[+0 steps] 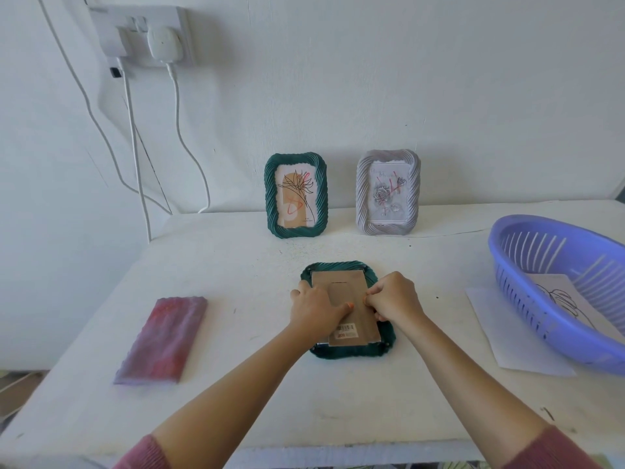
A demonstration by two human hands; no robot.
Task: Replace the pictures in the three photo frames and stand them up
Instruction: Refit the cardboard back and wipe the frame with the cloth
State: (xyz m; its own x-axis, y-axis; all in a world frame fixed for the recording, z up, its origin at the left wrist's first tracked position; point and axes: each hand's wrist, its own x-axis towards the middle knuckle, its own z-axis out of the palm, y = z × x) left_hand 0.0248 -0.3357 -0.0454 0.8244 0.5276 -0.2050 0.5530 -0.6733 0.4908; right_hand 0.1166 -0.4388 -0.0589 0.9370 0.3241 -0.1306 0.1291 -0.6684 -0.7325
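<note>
A dark green frame [338, 353] lies face down in the middle of the white table [236, 384], its brown cardboard back [341, 279] facing up. My left hand [314, 308] rests flat on the left part of that back, thumb pointing right. My right hand [394, 297] has curled fingers at the frame's right edge and seems to pinch a small tab there. Two more frames stand upright at the wall: a green frame [296, 195] with a flower drawing and a grey frame [388, 192] with a rose picture.
A purple plastic basket [527, 286] sits at the right, holding a sheet with a line drawing [561, 299], on a white paper [507, 346]. A pink-purple folded cloth [165, 340] lies at the left. Cables [135, 147] hang from a wall socket.
</note>
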